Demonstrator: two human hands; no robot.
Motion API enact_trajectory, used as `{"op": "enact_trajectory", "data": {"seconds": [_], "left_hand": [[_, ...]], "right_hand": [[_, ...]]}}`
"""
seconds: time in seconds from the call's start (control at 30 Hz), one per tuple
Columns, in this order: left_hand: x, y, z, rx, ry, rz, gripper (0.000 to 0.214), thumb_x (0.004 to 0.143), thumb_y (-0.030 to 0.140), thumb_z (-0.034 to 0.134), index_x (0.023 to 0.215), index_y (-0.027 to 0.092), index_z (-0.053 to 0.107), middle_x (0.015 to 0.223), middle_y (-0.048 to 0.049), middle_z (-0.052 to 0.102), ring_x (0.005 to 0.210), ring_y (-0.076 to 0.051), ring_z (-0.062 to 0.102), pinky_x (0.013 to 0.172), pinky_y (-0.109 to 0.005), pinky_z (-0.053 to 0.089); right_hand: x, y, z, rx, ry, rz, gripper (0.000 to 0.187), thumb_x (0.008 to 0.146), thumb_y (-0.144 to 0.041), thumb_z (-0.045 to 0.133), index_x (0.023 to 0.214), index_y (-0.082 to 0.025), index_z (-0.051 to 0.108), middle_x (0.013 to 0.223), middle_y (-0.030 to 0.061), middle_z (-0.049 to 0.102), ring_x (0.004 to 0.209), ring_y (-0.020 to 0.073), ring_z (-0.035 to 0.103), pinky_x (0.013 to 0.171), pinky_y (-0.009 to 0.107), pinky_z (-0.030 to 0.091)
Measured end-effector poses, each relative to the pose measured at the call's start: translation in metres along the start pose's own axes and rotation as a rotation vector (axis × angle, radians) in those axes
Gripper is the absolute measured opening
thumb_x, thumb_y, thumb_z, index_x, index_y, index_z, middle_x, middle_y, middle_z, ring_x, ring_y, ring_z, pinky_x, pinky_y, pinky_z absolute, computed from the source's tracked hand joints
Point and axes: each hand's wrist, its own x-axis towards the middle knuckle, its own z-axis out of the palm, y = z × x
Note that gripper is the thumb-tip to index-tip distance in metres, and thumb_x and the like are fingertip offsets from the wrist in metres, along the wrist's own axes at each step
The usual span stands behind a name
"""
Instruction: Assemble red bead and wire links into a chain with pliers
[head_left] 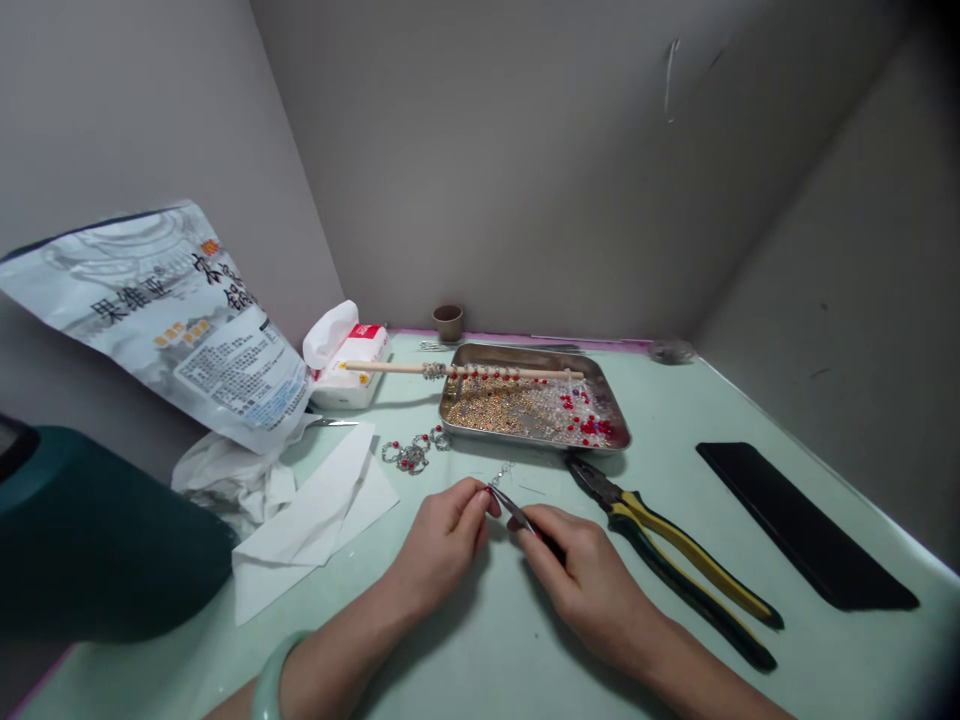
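Note:
My left hand is closed in a pinch on a small silver wire piece just above the pale green table. My right hand is closed round small pliers, whose thin jaws point left and meet the wire piece at my left fingertips. Just beyond the hands stands a metal tray holding gold, clear and red beads. A wooden stick strung with beaded rings rests across the tray's far rim.
Larger yellow-and-black pliers lie right of my right hand. A black flat case lies at the far right. Finished beaded rings, white paper, a tissue pack, a printed bag and a small cup are at left and back.

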Motion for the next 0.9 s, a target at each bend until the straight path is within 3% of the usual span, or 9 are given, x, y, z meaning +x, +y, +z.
{"op": "enact_trajectory", "data": {"seconds": [0.13, 0.23, 0.47, 0.9], "left_hand": [[0.000, 0.002, 0.003, -0.279, -0.091, -0.055, 0.032, 0.088, 0.046, 0.044, 0.086, 0.016, 0.055, 0.051, 0.0057, 0.044, 0.038, -0.007, 0.031, 0.040, -0.021, 0.031], [0.000, 0.004, 0.003, -0.399, -0.088, -0.068, 0.036, 0.088, 0.049, 0.044, 0.089, 0.015, 0.055, 0.056, 0.0024, 0.051, 0.038, -0.006, 0.032, 0.041, -0.022, 0.037], [0.003, 0.000, 0.000, -0.316, -0.123, -0.071, 0.025, 0.088, 0.039, 0.048, 0.088, 0.015, 0.054, 0.046, 0.0046, 0.048, 0.034, -0.005, 0.032, 0.037, -0.019, 0.025], [0.001, 0.000, 0.001, -0.306, -0.171, -0.041, 0.026, 0.089, 0.040, 0.045, 0.091, 0.015, 0.053, 0.047, 0.0054, 0.047, 0.035, -0.005, 0.032, 0.037, -0.018, 0.023]], "right_hand": [[0.001, 0.001, -0.003, 0.069, 0.004, 0.013, 0.025, 0.093, -0.027, 0.043, 0.080, -0.017, 0.061, 0.075, 0.0028, 0.063, 0.070, 0.0162, 0.056, 0.066, 0.026, 0.041], [0.002, 0.002, -0.008, 0.132, 0.009, 0.049, 0.025, 0.093, -0.029, 0.042, 0.081, -0.016, 0.060, 0.079, 0.0030, 0.064, 0.073, 0.0164, 0.057, 0.067, 0.027, 0.042], [0.001, 0.003, -0.010, 0.176, -0.021, 0.074, 0.021, 0.094, -0.029, 0.042, 0.084, -0.018, 0.057, 0.084, 0.0019, 0.064, 0.078, 0.0161, 0.058, 0.070, 0.027, 0.041], [-0.001, -0.005, -0.010, 0.124, -0.004, 0.015, 0.023, 0.092, -0.028, 0.043, 0.084, -0.018, 0.063, 0.076, 0.0029, 0.063, 0.073, 0.0166, 0.056, 0.067, 0.026, 0.043]]}}
